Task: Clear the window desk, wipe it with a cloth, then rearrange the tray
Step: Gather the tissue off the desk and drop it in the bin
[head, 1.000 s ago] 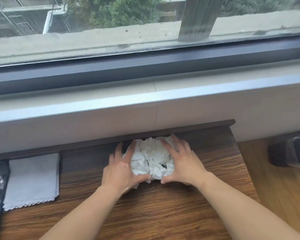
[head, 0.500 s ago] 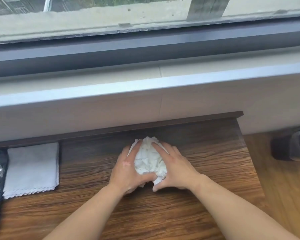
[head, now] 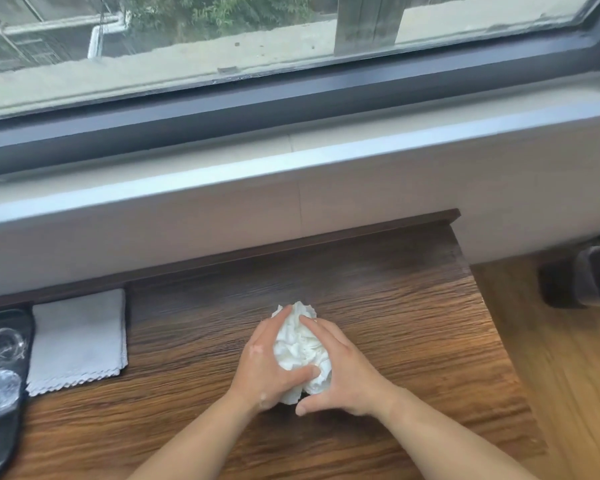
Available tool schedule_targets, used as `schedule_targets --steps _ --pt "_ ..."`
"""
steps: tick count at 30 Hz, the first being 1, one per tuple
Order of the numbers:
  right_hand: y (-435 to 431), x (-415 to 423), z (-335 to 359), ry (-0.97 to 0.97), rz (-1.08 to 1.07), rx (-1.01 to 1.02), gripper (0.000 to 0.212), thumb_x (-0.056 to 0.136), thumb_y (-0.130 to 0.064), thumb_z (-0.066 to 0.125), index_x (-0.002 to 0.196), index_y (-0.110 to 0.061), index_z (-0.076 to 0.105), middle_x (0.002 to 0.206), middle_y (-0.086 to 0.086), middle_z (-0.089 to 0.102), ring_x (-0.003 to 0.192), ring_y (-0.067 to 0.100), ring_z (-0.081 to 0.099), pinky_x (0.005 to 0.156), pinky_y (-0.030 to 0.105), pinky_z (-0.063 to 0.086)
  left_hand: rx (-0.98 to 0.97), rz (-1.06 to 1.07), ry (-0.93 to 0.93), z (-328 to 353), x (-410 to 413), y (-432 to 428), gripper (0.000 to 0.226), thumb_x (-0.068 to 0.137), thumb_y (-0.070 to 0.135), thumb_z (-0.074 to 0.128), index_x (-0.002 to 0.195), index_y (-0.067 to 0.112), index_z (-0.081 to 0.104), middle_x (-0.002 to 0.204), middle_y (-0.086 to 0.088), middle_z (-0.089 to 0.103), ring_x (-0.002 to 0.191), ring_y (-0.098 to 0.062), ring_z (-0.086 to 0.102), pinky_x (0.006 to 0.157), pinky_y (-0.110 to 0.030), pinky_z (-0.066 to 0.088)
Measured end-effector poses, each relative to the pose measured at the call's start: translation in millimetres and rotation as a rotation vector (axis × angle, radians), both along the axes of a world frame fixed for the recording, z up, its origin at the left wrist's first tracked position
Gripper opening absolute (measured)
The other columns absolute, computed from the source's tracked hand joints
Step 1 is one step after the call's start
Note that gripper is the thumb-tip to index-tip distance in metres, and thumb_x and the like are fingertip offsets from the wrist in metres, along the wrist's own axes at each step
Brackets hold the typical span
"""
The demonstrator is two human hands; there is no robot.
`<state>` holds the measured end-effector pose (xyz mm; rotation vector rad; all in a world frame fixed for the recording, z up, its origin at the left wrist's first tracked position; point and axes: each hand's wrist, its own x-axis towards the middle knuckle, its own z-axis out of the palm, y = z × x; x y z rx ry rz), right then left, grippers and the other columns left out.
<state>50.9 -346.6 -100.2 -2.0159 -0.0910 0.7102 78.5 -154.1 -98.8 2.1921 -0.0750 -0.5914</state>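
Observation:
A crumpled wad of white paper scraps (head: pixel 300 344) rests on the wooden desk (head: pixel 413 317), pressed between both palms. My left hand (head: pixel 265 365) cups its left side, thumb across the front. My right hand (head: pixel 340 368) cups its right side, fingers laid over the top. A folded white cloth (head: pixel 78 341) lies flat at the desk's left. Beside it, at the left edge, a black tray (head: pixel 0 417) holds clear glasses (head: pixel 0 344).
The desk butts against a pale window ledge (head: pixel 291 174) under a dark-framed window (head: pixel 291 95). The desk's right edge drops to a wooden floor (head: pixel 568 375), where a dark object (head: pixel 586 271) sits.
Both hands have squeezed the spread pile of white paper scraps into a tight wad and drawn it toward me, away from the desk's back edge.

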Motion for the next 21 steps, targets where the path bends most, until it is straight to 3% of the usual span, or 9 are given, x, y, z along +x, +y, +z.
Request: schedule_targets --steps 3,8,14,17,21 --pt "-3.7 -16.8 11.4 -0.034 -0.04 0.005 0.133 0.049 -0.062 0.093 0.156 -0.052 0.014 0.158 -0.029 0.01 0.146 -0.004 0.018 0.119 0.028 0.031 -0.012 0.003 -0.013 12.6 -17.7 -7.6 0.107 0.059 0.055 0.084 0.154 0.044 0.036 0.155 0.024 0.036 0.134 0.004 0.039 0.104 -0.019 0.035" --pt "-14.0 -41.6 35.0 -0.154 -0.092 -0.03 0.127 0.05 -0.065 0.089 0.155 -0.05 0.018 0.157 -0.025 0.012 0.146 -0.004 0.017 0.119 0.027 0.03 -0.05 -0.028 -0.071 40.8 -36.8 -26.6 0.1 0.058 0.057 0.08 0.147 0.05 0.036 0.149 0.034 0.034 0.131 0.024 0.03 0.098 0.003 0.027" --pt "-22.9 -67.0 63.8 -0.253 -0.205 -0.068 0.118 0.053 -0.062 0.088 0.147 -0.061 0.016 0.154 -0.031 0.012 0.145 -0.007 0.018 0.118 0.022 0.029 -0.091 -0.11 -0.126 70.8 -45.2 -41.8 0.095 0.057 0.054 0.079 0.14 0.058 0.033 0.145 0.042 0.027 0.13 0.028 0.027 0.097 0.004 0.026" --pt "-21.8 -78.9 74.8 -0.268 -0.268 -0.097 0.119 0.052 -0.064 0.087 0.15 -0.058 0.02 0.151 -0.033 0.013 0.146 -0.004 0.018 0.119 0.027 0.03 -0.11 -0.182 -0.156 78.1 -46.6 -44.4 0.095 0.06 0.051 0.083 0.14 0.059 0.032 0.145 0.038 0.031 0.131 0.026 0.028 0.098 0.004 0.026" --pt "-16.9 -96.2 89.1 -0.283 -0.353 -0.132 0.122 0.05 -0.069 0.086 0.153 -0.052 0.022 0.149 -0.036 0.013 0.145 -0.004 0.019 0.12 0.028 0.029 -0.137 -0.261 -0.177 86.0 -47.8 -44.1 0.1 0.061 0.053 0.083 0.148 0.049 0.035 0.146 0.028 0.039 0.13 0.011 0.039 0.099 -0.005 0.029"
